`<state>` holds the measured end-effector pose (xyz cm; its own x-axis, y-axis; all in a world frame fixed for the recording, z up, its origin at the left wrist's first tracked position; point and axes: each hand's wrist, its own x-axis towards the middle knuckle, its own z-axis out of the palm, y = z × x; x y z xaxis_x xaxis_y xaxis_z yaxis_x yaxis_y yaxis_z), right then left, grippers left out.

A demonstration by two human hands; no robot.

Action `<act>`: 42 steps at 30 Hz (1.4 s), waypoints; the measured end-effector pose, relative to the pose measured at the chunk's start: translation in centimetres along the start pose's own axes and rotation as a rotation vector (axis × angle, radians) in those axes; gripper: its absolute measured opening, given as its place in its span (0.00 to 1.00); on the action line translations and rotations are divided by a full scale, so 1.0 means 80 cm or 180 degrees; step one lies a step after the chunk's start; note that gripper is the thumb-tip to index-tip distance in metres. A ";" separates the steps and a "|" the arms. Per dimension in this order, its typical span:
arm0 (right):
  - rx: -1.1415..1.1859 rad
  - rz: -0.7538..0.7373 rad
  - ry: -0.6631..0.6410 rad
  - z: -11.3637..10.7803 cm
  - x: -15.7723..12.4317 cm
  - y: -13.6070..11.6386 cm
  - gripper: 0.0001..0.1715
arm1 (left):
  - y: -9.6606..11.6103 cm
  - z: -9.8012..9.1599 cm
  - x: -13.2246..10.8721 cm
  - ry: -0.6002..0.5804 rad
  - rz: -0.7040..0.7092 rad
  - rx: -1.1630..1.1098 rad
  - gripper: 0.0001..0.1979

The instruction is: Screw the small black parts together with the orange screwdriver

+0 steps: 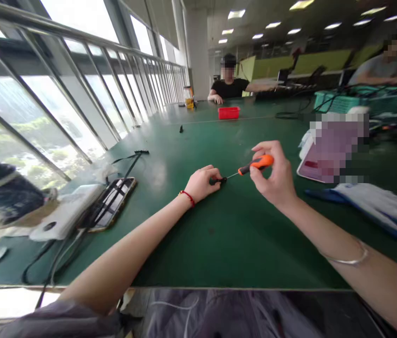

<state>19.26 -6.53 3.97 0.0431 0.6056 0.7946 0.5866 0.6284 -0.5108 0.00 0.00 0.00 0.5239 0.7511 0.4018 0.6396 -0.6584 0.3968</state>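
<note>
My left hand (203, 184) rests on the green table, its fingers closed on a small black part (218, 180) whose exact kind I cannot make out. In my right hand (276, 180) is a screwdriver (256, 164) with an orange and black handle, held between thumb and fingers. Its thin metal shaft points left and slightly down, and the tip meets or nearly meets the black part. Another small black piece (180, 129) lies farther back on the table.
On the left lie a phone (116, 204) with black straps across it and a white box (68, 211). White and blue gloves (374, 202) lie at the right. A red bin (228, 113) stands toward the back, near a seated person (228, 87). A teal basket (339, 102) is back right.
</note>
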 end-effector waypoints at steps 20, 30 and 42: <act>-0.0333 0.0201 -0.0238 -0.001 0.001 -0.011 0.09 | 0.002 -0.001 0.000 0.0024 -0.0038 0.0023 0.04; -0.0651 0.0265 -0.0125 -0.003 0.002 -0.011 0.11 | 0.002 -0.002 0.000 -0.0009 -0.0031 0.0050 0.04; -0.0731 0.0343 -0.0027 -0.008 0.006 -0.007 0.10 | 0.001 -0.001 0.000 -0.0041 -0.0023 0.0117 0.05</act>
<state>19.45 -6.92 4.85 0.1092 0.6678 0.7363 0.7474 0.4332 -0.5037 0.04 -0.05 0.10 0.5263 0.7565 0.3882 0.6634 -0.6510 0.3690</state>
